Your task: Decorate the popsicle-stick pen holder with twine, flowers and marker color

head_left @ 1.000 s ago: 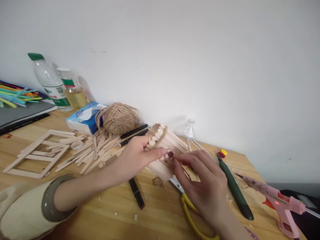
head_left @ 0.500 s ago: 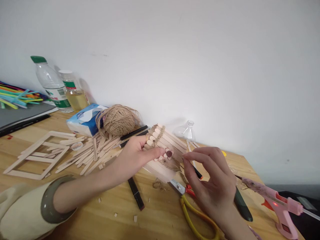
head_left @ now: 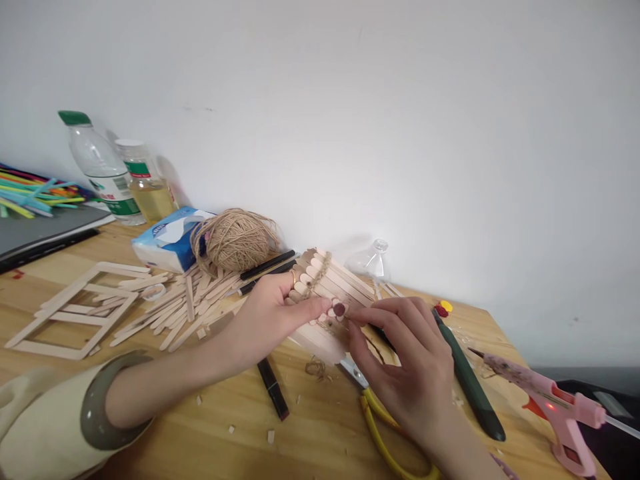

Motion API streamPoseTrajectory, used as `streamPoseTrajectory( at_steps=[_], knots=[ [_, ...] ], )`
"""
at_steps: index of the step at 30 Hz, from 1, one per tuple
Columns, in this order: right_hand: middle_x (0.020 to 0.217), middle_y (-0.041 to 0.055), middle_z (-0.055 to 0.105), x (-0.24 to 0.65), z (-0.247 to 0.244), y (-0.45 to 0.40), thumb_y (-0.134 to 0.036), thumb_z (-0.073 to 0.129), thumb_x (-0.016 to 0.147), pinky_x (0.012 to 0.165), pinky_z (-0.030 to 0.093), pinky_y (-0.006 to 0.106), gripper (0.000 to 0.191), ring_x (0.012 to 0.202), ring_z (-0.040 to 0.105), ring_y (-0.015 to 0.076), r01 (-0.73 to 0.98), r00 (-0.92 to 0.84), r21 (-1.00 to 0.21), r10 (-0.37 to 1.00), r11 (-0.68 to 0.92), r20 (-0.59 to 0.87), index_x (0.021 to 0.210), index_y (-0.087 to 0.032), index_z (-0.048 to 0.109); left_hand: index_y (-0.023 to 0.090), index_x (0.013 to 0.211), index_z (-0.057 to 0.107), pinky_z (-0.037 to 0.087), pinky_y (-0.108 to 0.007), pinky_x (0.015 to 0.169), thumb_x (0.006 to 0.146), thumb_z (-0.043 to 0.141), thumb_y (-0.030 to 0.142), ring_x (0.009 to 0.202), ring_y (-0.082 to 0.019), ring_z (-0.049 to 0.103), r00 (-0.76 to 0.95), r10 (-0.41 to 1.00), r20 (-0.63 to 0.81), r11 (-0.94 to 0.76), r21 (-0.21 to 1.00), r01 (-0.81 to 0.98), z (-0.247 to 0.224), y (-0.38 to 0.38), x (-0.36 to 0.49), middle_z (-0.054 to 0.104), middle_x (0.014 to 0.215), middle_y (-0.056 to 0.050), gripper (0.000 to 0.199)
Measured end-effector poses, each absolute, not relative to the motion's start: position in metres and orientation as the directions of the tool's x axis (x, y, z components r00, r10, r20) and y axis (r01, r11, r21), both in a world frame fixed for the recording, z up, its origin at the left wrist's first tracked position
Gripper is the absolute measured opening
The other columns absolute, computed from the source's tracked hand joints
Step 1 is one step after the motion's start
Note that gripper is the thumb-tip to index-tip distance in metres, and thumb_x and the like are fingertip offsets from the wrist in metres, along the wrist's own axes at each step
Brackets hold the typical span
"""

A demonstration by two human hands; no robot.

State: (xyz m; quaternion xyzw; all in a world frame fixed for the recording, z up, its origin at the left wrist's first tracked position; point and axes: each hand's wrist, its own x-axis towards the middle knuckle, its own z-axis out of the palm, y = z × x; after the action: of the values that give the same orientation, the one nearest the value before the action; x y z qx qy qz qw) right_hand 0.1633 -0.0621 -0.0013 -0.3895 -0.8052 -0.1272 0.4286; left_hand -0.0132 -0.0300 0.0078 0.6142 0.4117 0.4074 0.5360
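My left hand point(head_left: 273, 317) grips a small cup made of popsicle sticks point(head_left: 330, 287), lying on its side just above the wooden table point(head_left: 165, 400), thumb pressed on its lower band. A ring of jute twine point(head_left: 321, 272) wraps the cup near its rim. My right hand point(head_left: 405, 363) rests against the cup's right end, fingers curled and pressing on its side, with thin twine under the fingertips. A grey bangle sits on my left wrist.
A twine ball point(head_left: 235, 239), a tissue pack point(head_left: 167, 237), loose sticks point(head_left: 185, 303), a stick frame point(head_left: 75, 310), two bottles point(head_left: 105, 173), black markers point(head_left: 273, 387), yellow scissors point(head_left: 387, 427), a green knife point(head_left: 467, 380), a pink glue gun point(head_left: 555, 403) and a clear bottle top point(head_left: 373, 260) lie around.
My right hand lifted off the cup half a second ago, then came back down onto its right end. The left hand and the cup barely moved.
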Motion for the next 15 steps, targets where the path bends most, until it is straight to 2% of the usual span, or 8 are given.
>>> streamPoseTrajectory(
  at_steps=[2,4,7,9,12,15],
  knots=[
    [0.076,0.0037,0.060,0.164,-0.003,-0.064,-0.004,0.061,0.077,0.059,0.045,0.031,0.019,0.069,0.053,0.0167,0.737,-0.303,-0.148,0.517,0.660,0.800,0.088,-0.019,0.058,0.017,0.080,0.069,0.045,-0.021,0.065,0.079,0.063,0.031,0.073,-0.014,0.062,0.335,0.941,0.054,-0.077,0.996,0.055,0.008,-0.030,-0.013,0.070,0.076,0.002,0.016],
    [0.083,0.0043,0.059,0.166,-0.005,-0.064,-0.006,0.059,0.079,0.062,0.046,0.032,0.022,0.074,0.055,0.0172,0.729,-0.216,-0.238,0.547,0.641,0.809,0.096,-0.020,0.057,0.017,0.080,0.070,0.046,-0.021,0.063,0.079,0.063,0.032,0.073,-0.015,0.063,0.341,0.939,0.043,-0.059,0.998,0.035,0.009,-0.030,-0.013,0.072,0.077,0.001,0.016],
    [0.102,0.0071,0.058,0.172,-0.009,-0.061,-0.016,0.058,0.084,0.077,0.050,0.036,0.028,0.094,0.056,0.0203,0.632,0.045,-0.529,0.654,0.566,0.755,0.110,-0.024,0.052,0.016,0.080,0.070,0.047,-0.023,0.062,0.077,0.064,0.031,0.074,-0.017,0.065,0.330,0.944,0.011,-0.008,1.000,-0.011,0.007,-0.028,-0.013,0.073,0.080,-0.001,0.016],
    [0.118,0.0097,0.054,0.177,-0.013,-0.057,-0.026,0.057,0.086,0.090,0.048,0.042,0.033,0.112,0.053,0.0225,0.469,0.173,-0.732,0.762,0.494,0.624,0.118,-0.027,0.047,0.015,0.079,0.070,0.048,-0.024,0.063,0.076,0.066,0.033,0.075,-0.018,0.066,0.334,0.943,-0.012,0.039,0.997,-0.073,0.004,-0.027,-0.012,0.074,0.082,-0.002,0.018],
    [0.134,0.0121,0.049,0.182,-0.019,-0.050,-0.038,0.053,0.089,0.091,0.050,0.044,0.042,0.122,0.051,0.0246,0.186,0.092,-0.926,0.932,0.329,0.350,0.127,-0.029,0.039,0.015,0.081,0.069,0.050,-0.024,0.065,0.073,0.070,0.033,0.074,-0.018,0.066,0.353,0.936,-0.007,0.076,0.980,-0.181,-0.001,-0.024,-0.012,0.073,0.081,-0.003,0.020],
    [0.139,0.0133,0.046,0.182,-0.021,-0.047,-0.044,0.056,0.085,0.087,0.053,0.044,0.054,0.121,0.052,0.0268,0.002,-0.093,-0.992,0.988,0.123,0.122,0.131,-0.029,0.034,0.017,0.093,0.065,0.050,-0.022,0.067,0.070,0.073,0.028,0.075,-0.015,0.065,0.349,0.936,0.037,0.059,0.963,-0.262,-0.004,-0.024,-0.011,0.072,0.083,0.000,0.027]
  ],
)
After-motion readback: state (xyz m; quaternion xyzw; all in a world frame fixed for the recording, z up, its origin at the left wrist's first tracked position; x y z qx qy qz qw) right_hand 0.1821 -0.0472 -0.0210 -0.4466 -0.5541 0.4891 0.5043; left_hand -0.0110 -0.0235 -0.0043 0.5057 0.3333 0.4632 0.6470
